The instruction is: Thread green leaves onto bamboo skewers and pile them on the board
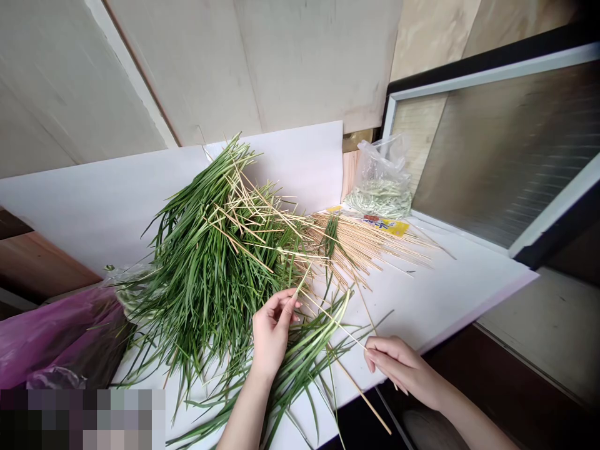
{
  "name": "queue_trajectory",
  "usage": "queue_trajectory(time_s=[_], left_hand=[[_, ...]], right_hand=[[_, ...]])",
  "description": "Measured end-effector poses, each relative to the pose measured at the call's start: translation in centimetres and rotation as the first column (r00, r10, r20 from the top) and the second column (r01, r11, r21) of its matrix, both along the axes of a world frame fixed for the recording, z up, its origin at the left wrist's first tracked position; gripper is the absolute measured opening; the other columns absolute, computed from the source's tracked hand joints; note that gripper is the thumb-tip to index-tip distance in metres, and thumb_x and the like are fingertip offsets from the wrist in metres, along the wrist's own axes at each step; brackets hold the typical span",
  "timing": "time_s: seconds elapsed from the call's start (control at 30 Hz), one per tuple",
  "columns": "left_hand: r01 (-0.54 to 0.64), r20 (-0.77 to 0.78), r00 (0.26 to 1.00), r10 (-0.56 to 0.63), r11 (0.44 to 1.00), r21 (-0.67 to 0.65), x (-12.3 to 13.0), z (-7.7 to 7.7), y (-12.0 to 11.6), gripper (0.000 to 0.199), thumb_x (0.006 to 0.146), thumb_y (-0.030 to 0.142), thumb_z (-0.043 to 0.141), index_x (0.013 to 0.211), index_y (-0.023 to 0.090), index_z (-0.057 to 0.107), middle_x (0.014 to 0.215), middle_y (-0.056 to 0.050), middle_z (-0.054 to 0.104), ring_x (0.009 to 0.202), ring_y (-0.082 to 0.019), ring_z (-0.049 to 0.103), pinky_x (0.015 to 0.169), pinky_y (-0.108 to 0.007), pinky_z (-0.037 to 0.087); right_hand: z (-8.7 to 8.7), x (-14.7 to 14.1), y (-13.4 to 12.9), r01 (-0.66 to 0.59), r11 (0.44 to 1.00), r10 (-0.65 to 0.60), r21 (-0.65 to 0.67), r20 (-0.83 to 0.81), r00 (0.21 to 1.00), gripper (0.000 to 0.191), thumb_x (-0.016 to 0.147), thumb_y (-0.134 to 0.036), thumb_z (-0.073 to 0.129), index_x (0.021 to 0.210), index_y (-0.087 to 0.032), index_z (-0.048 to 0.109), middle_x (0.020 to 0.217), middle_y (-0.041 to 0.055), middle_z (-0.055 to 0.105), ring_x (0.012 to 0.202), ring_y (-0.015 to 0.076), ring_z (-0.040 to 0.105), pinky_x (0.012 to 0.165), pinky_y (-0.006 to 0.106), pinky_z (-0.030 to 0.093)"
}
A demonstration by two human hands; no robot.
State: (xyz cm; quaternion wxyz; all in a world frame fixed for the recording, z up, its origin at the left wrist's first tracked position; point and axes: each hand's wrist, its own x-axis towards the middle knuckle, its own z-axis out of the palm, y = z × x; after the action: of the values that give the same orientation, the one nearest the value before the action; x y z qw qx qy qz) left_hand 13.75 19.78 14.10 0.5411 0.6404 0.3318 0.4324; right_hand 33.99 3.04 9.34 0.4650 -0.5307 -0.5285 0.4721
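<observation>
Above the table, the left hand pinches 1 stalk; the right hand pinches 1 stick; lining them up seems the step; next calls for steady aim

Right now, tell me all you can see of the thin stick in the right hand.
The stick is thin, straight and pale tan, apparently wood or bamboo, with no break showing. Gripped by the right hand, it slants away up and leftward, crossing over loose green leaves toward the left hand. Whether its far end touches the pale stalk pinched there is unclear.
</observation>
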Motion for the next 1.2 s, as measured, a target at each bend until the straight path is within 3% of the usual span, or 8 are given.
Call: queue_trajectory(time_s=[0.83,1.0,1.2], left_hand=[[0.022,-0.078,0.997,-0.017,0.998,0.062,0.02,-0.09,-0.06,0.038,0.087,0.047,0.069,0.107,0.015,0.073,0.073,-0.003,0.068,0.059,-0.012,0.057,0.06,-0.022,0.049],[0.024,-0.063,0.998,-0.021,0.998,0.057,-0.01,0.03,-0.2,0.042,0.088,0.048,0.068,0.116,0.016,0.071,0.071,-0.001,0.064,0.058,-0.012,0.055,0.058,-0.022,0.047],[-0.02,-0.104,0.994,0.038,0.984,0.175,-0.1,-0.12,-0.24,0.038,0.087,0.041,0.071,0.118,0.02,0.069,0.062,0.004,0.055,0.057,-0.011,0.052,0.06,-0.02,0.046]], right_hand=[[-0.74,0.06,-0.14,0.01,1.0,-0.01,-0.004,-0.01,1.0,0.05,0.103,-0.062,0.046,0.074,-0.021,0.052,0.047,-0.0109,0.027,0.039,0.0098,0.029,0.042,0.022,0.027],[-0.42,0.03,-0.17,0.004,1.0,-0.004,-0.012,-0.003,1.0,0.052,0.102,-0.064,0.046,0.074,-0.021,0.052,0.047,-0.0107,0.027,0.039,0.0099,0.029,0.042,0.022,0.026],[-0.59,0.13,-0.19,0.007,1.0,-0.007,-0.001,0.006,1.0,0.051,0.103,-0.062,0.045,0.075,-0.02,0.052,0.048,-0.0105,0.028,0.039,0.0097,0.031,0.043,0.022,0.027]])
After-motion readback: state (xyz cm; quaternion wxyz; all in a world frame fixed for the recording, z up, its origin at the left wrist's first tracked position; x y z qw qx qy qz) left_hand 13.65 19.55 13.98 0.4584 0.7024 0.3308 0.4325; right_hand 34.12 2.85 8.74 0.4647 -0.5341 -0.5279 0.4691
